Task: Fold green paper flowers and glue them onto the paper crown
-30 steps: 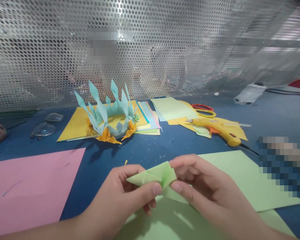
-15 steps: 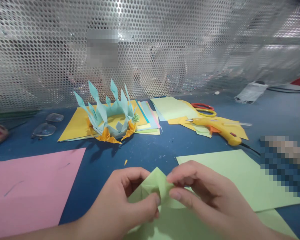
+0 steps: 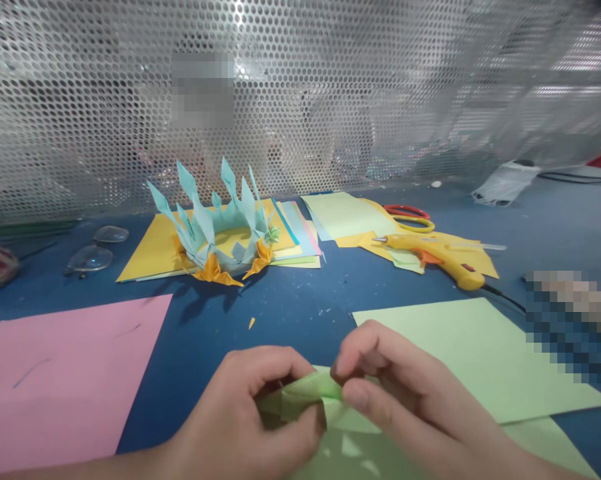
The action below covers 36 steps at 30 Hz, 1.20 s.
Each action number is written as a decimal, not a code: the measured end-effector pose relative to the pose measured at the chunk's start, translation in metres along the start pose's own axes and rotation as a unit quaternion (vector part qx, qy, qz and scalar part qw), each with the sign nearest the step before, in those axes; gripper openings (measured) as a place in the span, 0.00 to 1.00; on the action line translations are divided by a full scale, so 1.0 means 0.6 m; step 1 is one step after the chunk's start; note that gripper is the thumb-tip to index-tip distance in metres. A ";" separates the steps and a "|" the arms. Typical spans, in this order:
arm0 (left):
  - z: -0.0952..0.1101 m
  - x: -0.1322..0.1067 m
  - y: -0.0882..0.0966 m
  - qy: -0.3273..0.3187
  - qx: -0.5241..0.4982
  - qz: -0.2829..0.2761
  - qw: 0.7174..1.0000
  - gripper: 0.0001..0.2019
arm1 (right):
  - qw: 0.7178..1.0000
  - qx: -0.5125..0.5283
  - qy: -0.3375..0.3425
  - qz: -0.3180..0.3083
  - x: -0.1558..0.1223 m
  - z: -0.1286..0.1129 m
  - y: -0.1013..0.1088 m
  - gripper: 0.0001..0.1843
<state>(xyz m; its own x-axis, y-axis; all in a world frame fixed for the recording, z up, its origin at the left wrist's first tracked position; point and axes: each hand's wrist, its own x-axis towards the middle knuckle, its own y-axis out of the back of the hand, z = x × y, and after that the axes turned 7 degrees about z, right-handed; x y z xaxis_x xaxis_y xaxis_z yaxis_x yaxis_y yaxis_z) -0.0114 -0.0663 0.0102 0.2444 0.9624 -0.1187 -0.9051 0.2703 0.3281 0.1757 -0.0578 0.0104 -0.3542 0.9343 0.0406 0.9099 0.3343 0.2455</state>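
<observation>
Both hands are right on it. The left hand [image 3: 250, 413] is curled nearly closed, thumb and fingers pinching the near end of the small folded green piece [image 3: 305, 397]. The right hand [image 3: 395, 393] is closed down too, forefinger and thumb nipping the other end. A second ago that piece was held out as a flat point, half a second ago it peaked upward, and now it has dropped and is squeezed low between the fingertips. That looks like a crease being pressed in, the fold tightening.

It hangs well in front of the blue paper crown [image 3: 215, 230], just above a large green sheet [image 3: 475, 360] lying front-right of the crown. Front-left of the crown is a pink sheet [image 3: 65, 373]. Left of the crown are the eyeglasses [image 3: 95, 250]. To its right are the yellow glue gun [image 3: 433, 257] and, beyond that, the scissors [image 3: 410, 219]. Under the crown is a stack of yellow paper [image 3: 150, 250], and behind it the perforated screen [image 3: 330, 100].
</observation>
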 end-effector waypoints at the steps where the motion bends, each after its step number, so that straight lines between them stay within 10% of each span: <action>1: 0.001 -0.001 0.000 -0.026 0.022 0.008 0.999 0.04 | 1.000 0.023 -0.014 -0.013 0.000 0.001 -0.002 0.06; 7: 0.004 -0.009 0.001 -0.030 0.068 0.022 0.997 0.04 | 0.992 0.025 -0.087 -0.085 0.003 0.006 -0.002 0.16; 17: -0.006 -0.006 0.002 -0.057 0.046 0.062 0.995 0.08 | 0.986 -0.001 -0.161 -0.033 0.010 -0.003 -0.003 0.11; 36: -0.006 0.011 0.013 0.098 -0.082 -0.005 0.992 0.12 | 0.980 -0.108 -0.164 0.009 0.016 0.005 0.006 0.12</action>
<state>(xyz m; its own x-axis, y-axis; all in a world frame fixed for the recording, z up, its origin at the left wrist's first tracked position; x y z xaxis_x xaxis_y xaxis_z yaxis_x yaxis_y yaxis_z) -0.0184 -0.0582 0.0084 0.1959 0.9314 -0.3067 -0.9513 0.2564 0.1711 0.1765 -0.0471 0.0090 -0.2169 0.9414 -0.2583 0.8362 0.3157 0.4485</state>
